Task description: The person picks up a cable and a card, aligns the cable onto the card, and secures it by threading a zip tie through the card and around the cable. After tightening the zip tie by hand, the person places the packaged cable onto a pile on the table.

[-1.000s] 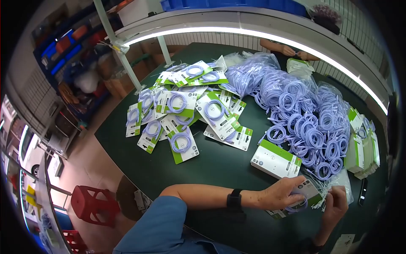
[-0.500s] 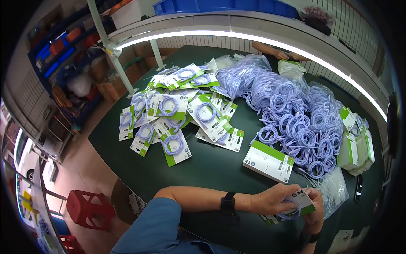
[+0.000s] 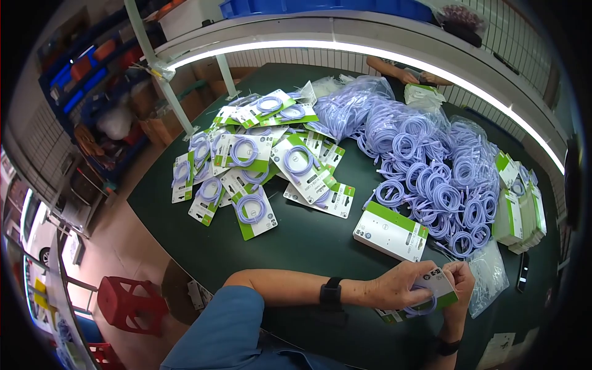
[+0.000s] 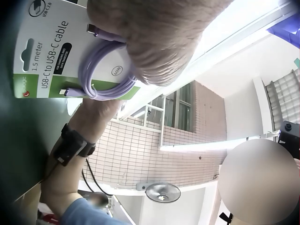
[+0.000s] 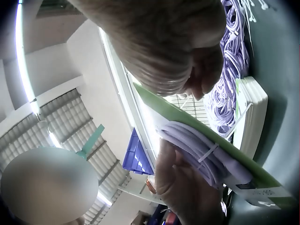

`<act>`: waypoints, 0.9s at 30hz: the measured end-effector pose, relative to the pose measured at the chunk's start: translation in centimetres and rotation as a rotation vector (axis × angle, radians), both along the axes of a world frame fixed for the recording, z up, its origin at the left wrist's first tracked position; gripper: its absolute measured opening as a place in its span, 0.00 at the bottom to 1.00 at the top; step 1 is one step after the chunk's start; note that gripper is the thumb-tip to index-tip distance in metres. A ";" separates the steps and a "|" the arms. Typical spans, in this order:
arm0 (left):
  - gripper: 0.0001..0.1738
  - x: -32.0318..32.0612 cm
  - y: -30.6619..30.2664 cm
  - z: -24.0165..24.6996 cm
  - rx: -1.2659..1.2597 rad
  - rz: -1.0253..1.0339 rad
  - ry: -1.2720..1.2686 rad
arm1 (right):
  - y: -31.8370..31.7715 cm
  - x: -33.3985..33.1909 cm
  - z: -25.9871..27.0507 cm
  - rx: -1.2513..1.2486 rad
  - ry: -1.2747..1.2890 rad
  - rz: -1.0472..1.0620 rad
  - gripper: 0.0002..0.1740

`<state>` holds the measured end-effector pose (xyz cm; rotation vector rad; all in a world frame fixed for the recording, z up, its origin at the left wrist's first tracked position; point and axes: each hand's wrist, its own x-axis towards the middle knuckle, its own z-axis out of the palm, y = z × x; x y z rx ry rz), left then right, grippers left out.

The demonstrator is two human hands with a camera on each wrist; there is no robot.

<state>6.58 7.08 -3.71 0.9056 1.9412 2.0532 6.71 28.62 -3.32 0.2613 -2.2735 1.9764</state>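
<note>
My left hand (image 3: pixel 394 287) grips a white and green retail card (image 3: pixel 440 285) with a coiled lilac USB-C cable (image 3: pixel 423 306) lying on it. In the left wrist view the card's print and both cable plugs show beside the left hand (image 4: pixel 159 37). My right hand (image 3: pixel 458 285) is at the card's right edge, its fingers curled together. From the right wrist view, the right hand (image 5: pixel 173 47) pinches something thin and white, like a cable tie, mostly hidden by the fingers. A tie also binds the coil (image 5: pixel 192 150).
A stack of cards (image 3: pixel 394 229) stands just beyond the hands, before a big heap of lilac cables (image 3: pixel 441 185). Carded cables (image 3: pixel 246 154) pile up at left. A clear bag with white ties (image 3: pixel 489 280) and more card stacks (image 3: pixel 519 216) are at right. Another person's hands (image 3: pixel 410 76) are across the table.
My right hand has left the white ties by the bag and moved left to the card's edge. The left hand keeps its hold on the card and cable.
</note>
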 end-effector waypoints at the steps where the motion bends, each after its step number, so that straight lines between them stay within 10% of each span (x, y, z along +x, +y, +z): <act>1: 0.19 0.1 0.0 0.1 -0.001 -0.004 0.001 | -0.1 0.1 -0.3 -0.008 0.005 0.003 0.05; 14: 0.15 0.1 0.0 1.6 0.006 0.064 -0.288 | -0.6 0.7 0.7 -0.475 -0.091 0.169 0.10; 21: 0.22 -1.6 -0.4 0.6 0.026 0.198 -0.352 | -0.8 0.7 0.4 -0.532 -0.013 -0.084 0.11; 27: 0.24 -2.5 -0.5 0.1 0.029 0.184 -0.336 | -1.7 1.4 0.3 -0.137 -0.143 0.110 0.19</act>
